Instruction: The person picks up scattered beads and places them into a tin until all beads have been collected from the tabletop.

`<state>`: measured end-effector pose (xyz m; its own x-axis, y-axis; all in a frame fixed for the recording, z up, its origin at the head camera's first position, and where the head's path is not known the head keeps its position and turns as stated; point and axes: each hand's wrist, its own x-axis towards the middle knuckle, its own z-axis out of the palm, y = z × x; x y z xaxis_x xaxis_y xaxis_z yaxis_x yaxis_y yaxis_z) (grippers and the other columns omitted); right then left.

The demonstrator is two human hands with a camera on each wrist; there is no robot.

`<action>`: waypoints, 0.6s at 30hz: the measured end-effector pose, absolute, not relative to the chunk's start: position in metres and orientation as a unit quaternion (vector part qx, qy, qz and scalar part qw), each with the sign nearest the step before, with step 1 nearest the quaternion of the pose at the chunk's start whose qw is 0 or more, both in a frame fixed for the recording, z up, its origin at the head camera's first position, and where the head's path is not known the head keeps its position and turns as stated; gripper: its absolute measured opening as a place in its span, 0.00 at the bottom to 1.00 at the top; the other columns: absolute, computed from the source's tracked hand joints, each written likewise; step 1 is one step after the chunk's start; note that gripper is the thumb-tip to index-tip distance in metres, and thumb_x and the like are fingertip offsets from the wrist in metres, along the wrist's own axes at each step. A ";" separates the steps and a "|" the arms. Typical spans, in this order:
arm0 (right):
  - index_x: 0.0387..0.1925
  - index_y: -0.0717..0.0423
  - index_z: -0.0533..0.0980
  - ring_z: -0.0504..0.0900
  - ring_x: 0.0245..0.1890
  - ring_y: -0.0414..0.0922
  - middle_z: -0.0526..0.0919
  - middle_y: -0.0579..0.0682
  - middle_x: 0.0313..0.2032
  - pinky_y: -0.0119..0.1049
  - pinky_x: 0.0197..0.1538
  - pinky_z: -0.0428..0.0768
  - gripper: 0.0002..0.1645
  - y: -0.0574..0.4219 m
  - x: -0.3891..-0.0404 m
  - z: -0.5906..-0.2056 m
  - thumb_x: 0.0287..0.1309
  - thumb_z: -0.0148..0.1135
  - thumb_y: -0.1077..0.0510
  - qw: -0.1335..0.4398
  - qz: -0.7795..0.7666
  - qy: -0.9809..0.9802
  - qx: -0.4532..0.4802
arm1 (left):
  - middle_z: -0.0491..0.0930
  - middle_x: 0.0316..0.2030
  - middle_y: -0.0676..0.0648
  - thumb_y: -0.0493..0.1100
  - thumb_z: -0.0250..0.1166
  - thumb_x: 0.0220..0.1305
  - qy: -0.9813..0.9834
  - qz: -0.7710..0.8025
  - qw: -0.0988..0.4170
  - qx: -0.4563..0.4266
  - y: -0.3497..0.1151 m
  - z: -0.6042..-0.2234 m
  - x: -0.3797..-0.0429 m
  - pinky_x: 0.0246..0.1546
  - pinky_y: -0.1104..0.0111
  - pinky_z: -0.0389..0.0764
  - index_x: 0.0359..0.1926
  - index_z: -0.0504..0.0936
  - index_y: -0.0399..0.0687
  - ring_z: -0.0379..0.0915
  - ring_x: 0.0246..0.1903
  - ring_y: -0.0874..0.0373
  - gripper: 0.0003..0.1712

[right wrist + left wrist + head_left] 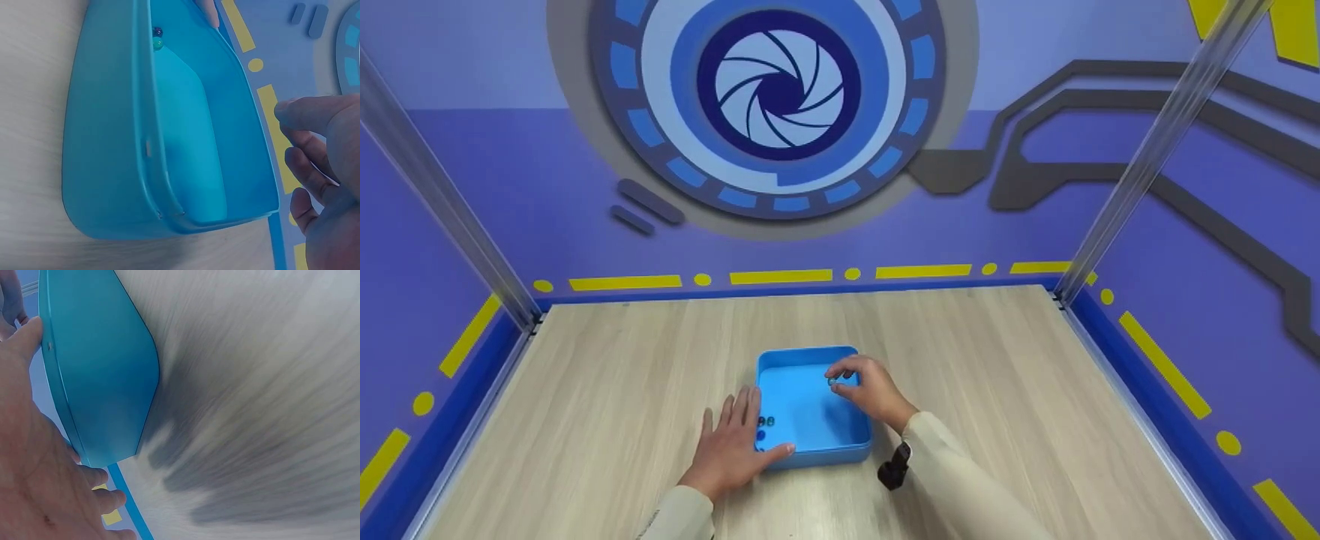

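A blue rectangular box (810, 401) with raised walls stands on the table, and several small dark and greenish marbles (770, 421) lie inside by its left wall. My left hand (729, 450) rests against the left side of the box, fingers spread and straight, thumb over the front rim. Over the right part of the box is my right hand (874, 390), pinching a small clear marble (832, 381) between thumb and fingertips. In the right wrist view the right hand (332, 163) has its fingers bent above the box's rim, and the marble is hidden there.
The wooden table (975, 352) carries the box near its middle. Purple printed panels (997, 232) wall in the back and sides, with metal posts (1170, 135) at the rear corners. A black device (894, 466) sits at the right wrist.
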<state>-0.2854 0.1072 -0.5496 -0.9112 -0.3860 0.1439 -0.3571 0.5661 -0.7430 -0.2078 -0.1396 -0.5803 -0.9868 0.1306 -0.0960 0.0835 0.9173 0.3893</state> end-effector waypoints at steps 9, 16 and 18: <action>0.42 0.53 0.83 0.80 0.46 0.53 0.86 0.46 0.41 0.42 0.51 0.79 0.10 0.102 -0.285 -0.553 0.57 0.67 0.62 0.026 -0.419 0.884 -0.208 | 0.49 0.76 0.40 0.80 0.57 0.49 0.978 0.192 0.058 0.057 -0.141 -0.582 -0.208 0.68 0.34 0.39 0.76 0.48 0.46 0.43 0.74 0.36 0.65; 0.42 0.55 0.83 0.80 0.47 0.56 0.86 0.48 0.42 0.53 0.54 0.78 0.10 0.099 -0.283 -0.554 0.57 0.67 0.62 0.038 -0.421 0.882 -0.209 | 0.47 0.76 0.40 0.80 0.56 0.50 0.976 0.198 0.063 0.058 -0.141 -0.583 -0.209 0.68 0.34 0.37 0.76 0.46 0.46 0.42 0.74 0.36 0.65; 0.43 0.55 0.83 0.80 0.47 0.56 0.86 0.48 0.42 0.54 0.54 0.78 0.10 0.098 -0.283 -0.555 0.57 0.66 0.62 0.041 -0.422 0.881 -0.209 | 0.47 0.76 0.40 0.80 0.57 0.50 0.976 0.200 0.064 0.057 -0.141 -0.583 -0.209 0.68 0.34 0.37 0.76 0.46 0.46 0.42 0.74 0.36 0.65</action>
